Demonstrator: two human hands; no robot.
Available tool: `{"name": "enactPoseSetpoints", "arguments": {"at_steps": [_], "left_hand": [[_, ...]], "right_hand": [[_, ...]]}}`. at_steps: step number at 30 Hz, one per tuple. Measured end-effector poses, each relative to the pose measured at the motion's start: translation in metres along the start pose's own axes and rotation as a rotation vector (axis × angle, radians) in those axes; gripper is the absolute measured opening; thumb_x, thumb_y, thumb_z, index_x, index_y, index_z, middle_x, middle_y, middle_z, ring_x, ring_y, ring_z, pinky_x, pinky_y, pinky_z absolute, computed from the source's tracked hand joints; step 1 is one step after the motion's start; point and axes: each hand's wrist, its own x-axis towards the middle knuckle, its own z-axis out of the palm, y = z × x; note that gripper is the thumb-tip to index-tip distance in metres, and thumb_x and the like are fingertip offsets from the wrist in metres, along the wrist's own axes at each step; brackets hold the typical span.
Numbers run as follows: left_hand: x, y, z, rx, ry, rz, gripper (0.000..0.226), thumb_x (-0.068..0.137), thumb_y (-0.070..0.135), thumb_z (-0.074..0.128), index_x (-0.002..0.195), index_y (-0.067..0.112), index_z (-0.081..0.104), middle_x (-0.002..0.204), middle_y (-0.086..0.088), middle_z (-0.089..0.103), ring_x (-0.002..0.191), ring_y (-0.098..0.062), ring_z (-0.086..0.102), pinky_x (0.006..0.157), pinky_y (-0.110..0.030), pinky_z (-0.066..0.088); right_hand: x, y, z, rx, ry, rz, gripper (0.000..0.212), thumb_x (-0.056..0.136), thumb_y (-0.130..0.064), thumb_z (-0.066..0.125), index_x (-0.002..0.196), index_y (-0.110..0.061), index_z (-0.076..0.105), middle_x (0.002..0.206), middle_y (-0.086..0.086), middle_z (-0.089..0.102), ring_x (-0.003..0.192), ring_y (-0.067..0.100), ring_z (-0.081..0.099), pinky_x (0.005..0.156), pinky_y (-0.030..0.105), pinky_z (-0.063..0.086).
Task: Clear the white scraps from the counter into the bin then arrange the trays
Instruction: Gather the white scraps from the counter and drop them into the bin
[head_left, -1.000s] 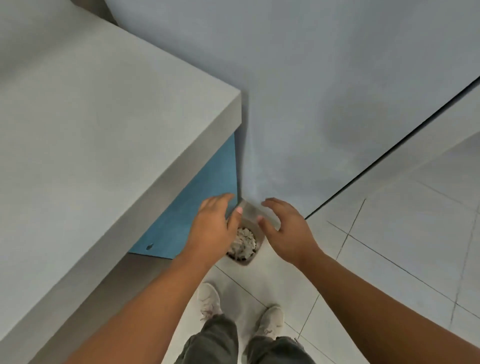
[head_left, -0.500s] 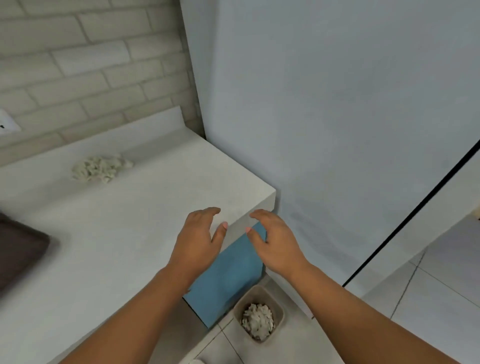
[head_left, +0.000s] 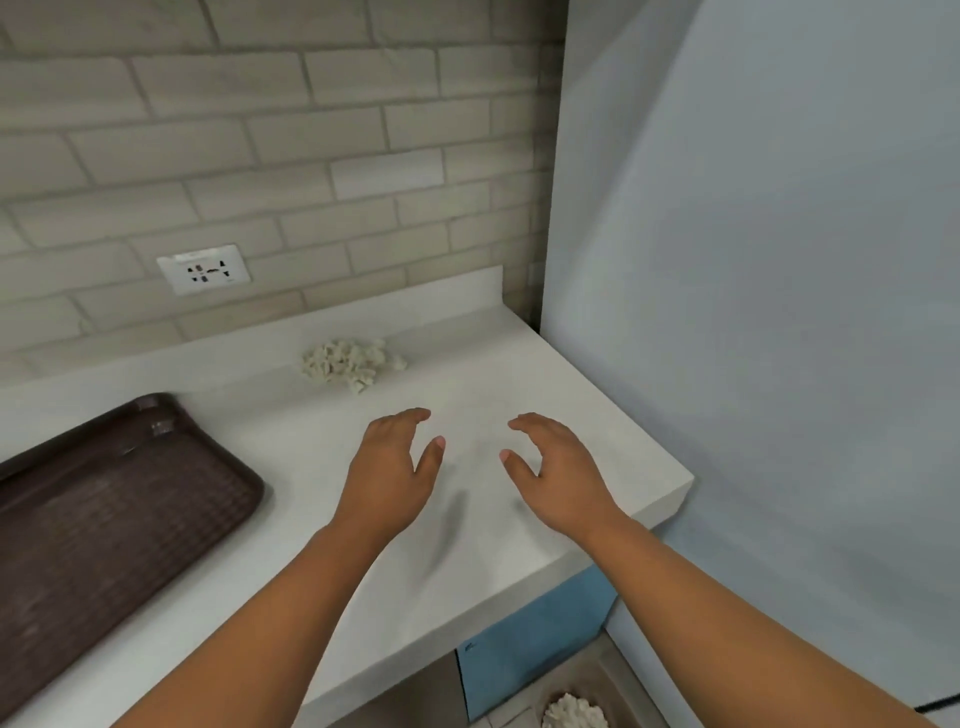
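— What changed?
— The left hand (head_left: 392, 467) and right hand (head_left: 558, 473) had risen from the bin (head_left: 545, 701) to the counter (head_left: 545, 384), fingers (head_left: 415, 414) loosely spread, empty.
— Scraps (head_left: 348, 361)?
— A pile remained just beyond the fingers, so another scoop was needed before the tray (head_left: 114, 519).

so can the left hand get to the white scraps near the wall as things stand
Probably yes: the left hand is open and empty, with only bare counter between it and the scraps.

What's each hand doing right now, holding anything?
Left hand: open, holding nothing, above the counter.
Right hand: open, holding nothing, above the counter.
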Motion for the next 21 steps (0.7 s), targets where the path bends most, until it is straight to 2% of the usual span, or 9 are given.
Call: {"name": "enactPoseSetpoints", "arguments": {"at_steps": [5, 14, 21], "left_hand": [[0.038, -0.059, -0.011, 0.029, 0.010, -0.049, 0.043, 0.096, 0.038, 0.054, 0.136, 0.020, 0.051, 0.133, 0.003, 0.056, 0.131, -0.012, 0.040, 0.096, -0.020, 0.034], [0.091, -0.153, -0.026, 0.017, 0.002, -0.133, 0.042, 0.095, 0.033, 0.057, 0.135, 0.020, 0.053, 0.132, 0.000, 0.055, 0.129, -0.016, 0.044, 0.101, -0.029, 0.040], [0.120, -0.204, -0.030, 0.038, -0.014, -0.110, 0.041, 0.094, 0.029, 0.061, 0.132, 0.017, 0.055, 0.128, 0.001, 0.059, 0.125, -0.015, 0.047, 0.094, -0.023, 0.041]], "right_hand": [[0.062, -0.014, 0.055, -0.026, -0.086, 0.007, 0.044, 0.094, -0.040, 0.055, 0.135, -0.024, 0.052, 0.142, -0.008, 0.048, 0.134, 0.009, 0.039, 0.105, 0.016, 0.028], [0.163, -0.024, 0.134, -0.016, -0.165, 0.087, 0.043, 0.094, -0.037, 0.057, 0.135, -0.022, 0.053, 0.138, -0.005, 0.053, 0.122, 0.013, 0.053, 0.104, 0.029, 0.042], [0.243, -0.014, 0.185, -0.152, -0.182, 0.109, 0.047, 0.095, -0.032, 0.054, 0.139, -0.017, 0.049, 0.141, 0.002, 0.051, 0.128, 0.021, 0.049, 0.108, 0.032, 0.039]]}}
